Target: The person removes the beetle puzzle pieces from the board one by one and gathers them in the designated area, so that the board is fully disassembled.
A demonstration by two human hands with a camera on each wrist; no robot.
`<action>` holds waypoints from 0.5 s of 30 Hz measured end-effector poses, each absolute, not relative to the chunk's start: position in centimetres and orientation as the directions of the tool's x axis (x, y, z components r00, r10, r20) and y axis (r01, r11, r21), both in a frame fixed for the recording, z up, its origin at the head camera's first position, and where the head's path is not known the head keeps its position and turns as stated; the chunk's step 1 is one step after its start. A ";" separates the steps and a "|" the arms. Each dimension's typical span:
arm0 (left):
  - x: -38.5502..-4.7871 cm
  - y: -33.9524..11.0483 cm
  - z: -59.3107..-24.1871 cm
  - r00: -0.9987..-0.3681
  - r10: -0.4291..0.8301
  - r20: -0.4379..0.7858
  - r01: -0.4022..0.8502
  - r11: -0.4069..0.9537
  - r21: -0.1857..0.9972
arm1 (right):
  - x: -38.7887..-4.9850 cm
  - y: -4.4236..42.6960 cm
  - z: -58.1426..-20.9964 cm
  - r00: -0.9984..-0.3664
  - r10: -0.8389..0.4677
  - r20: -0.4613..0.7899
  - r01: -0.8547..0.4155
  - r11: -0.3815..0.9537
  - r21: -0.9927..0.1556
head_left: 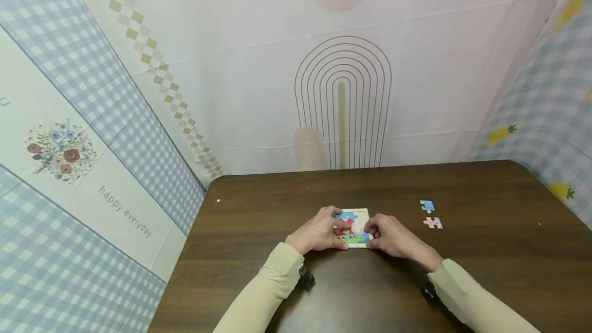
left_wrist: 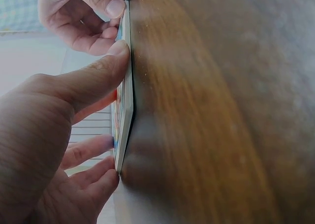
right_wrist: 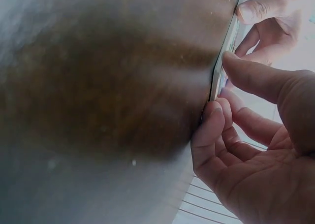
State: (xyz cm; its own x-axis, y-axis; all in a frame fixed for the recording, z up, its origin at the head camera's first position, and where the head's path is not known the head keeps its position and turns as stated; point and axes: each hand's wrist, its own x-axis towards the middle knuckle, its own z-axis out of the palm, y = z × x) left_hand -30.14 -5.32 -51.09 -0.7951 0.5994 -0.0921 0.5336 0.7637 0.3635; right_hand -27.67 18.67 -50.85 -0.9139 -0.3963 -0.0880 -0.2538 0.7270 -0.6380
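Observation:
A small jigsaw puzzle board (head_left: 357, 245) with a pale rim lies on the table, its picture in red, blue and green. Blank board shows in its upper right part. My left hand (head_left: 319, 229) spans the board's left side, thumb along the near edge and fingers toward the far edge; the left wrist view shows the thumb (left_wrist: 101, 74) against the rim. At the right side, my right hand (head_left: 390, 235) grips the board's corner, thumb on the near edge and index finger over the top. Whatever lies under that fingertip is hidden.
Two loose puzzle pieces lie right of the board: a blue one (head_left: 427, 205) and, nearer, a pink one (head_left: 433, 223). The brown table (head_left: 259, 209) ends at a patterned cloth backdrop (head_left: 254, 91). A tiny white speck (head_left: 218, 200) lies at the far left.

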 end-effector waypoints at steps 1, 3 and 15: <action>-30.2 -5.3 -51.1 -0.796 0.599 -0.093 0.532 0.764 0.365 | -27.7 18.7 -50.8 -0.914 -0.395 -0.089 -0.251 0.726 -0.640; -30.1 -5.3 -51.1 -0.797 0.596 -0.096 0.527 0.765 0.369 | -27.6 18.6 -50.8 -0.915 -0.393 -0.093 -0.245 0.723 -0.646; -30.3 -5.3 -51.2 -0.799 0.596 -0.086 0.525 0.759 0.385 | -27.8 18.5 -50.9 -0.917 -0.389 -0.086 -0.245 0.721 -0.648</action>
State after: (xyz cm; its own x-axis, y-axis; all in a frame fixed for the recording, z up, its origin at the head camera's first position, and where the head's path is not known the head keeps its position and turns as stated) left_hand -30.33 -5.34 -51.23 -0.7985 0.5958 -0.0856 0.5252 0.7591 0.3846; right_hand -27.80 18.47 -50.87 -0.9173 -0.3886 -0.0864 -0.2446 0.7214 -0.6479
